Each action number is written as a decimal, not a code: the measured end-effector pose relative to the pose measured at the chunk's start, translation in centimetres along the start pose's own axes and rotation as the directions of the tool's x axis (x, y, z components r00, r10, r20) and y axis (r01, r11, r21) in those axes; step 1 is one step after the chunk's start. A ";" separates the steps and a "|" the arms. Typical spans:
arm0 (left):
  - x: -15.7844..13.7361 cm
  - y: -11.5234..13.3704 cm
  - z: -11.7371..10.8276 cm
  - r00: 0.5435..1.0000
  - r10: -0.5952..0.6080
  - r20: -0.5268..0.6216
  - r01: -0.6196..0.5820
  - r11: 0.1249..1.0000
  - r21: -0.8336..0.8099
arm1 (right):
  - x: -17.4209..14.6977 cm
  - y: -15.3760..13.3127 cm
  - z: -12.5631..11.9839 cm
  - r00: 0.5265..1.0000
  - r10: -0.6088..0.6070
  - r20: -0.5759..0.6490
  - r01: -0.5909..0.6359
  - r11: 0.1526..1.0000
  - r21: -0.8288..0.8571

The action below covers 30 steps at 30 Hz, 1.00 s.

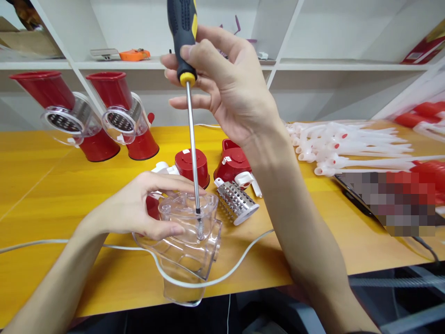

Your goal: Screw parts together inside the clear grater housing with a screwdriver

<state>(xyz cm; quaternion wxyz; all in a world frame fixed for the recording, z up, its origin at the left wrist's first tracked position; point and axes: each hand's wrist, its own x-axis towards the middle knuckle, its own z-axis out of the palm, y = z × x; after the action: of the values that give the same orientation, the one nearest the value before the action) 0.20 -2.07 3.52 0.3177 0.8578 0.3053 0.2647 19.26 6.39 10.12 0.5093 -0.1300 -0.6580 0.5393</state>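
Note:
My right hand (222,74) grips the black and yellow handle of a screwdriver (192,134), which points down. Its tip meets a clear plastic grater housing (187,253) at a narrow post on the upper side. Fingers and thumb of my left hand (139,204) are closed around the housing's upper part, steadying it near the table's front edge. Just right of the housing lies a metal grater drum (238,202) with a white rim. Behind are a red base (194,164) and another red part (236,162), with white pieces beside them.
Two assembled red drum graters (66,118) (127,116) stand at the back left. A white cable (239,264) crosses in front of the housing. White plastic tubes (347,144) lie in a heap at right, near a dark flat device (361,199). White shelves (333,65) rise behind.

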 end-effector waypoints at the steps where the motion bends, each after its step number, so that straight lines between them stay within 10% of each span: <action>1: -0.1 -0.1 0.0 1.000 -0.011 -0.013 0.011 1.000 0.013 | 0.1 -0.1 0.0 1.000 -0.009 -0.017 0.009 1.000 0.002; 15: -1.4 1.7 -0.8 0.998 -0.052 0.024 0.042 0.950 0.310 | 0.5 -1.1 -0.7 0.941 -0.107 -0.321 0.126 0.991 0.038; 22: -2.2 3.2 2.2 0.958 -0.145 -0.246 0.265 0.773 0.577 | 0.3 -2.2 0.1 0.869 -0.225 -0.441 0.238 0.971 -0.028; 30: -2.6 3.0 1.0 0.997 -0.068 -0.023 0.070 0.839 0.539 | 0.4 -3.1 0.1 0.874 -0.169 -0.455 0.190 0.982 -0.001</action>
<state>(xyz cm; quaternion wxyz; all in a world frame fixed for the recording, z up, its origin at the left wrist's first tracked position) 0.21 -6.09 4.32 0.0726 0.9005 0.3987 0.1579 20.13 5.41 13.02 0.6992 -0.1792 -0.5182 0.4588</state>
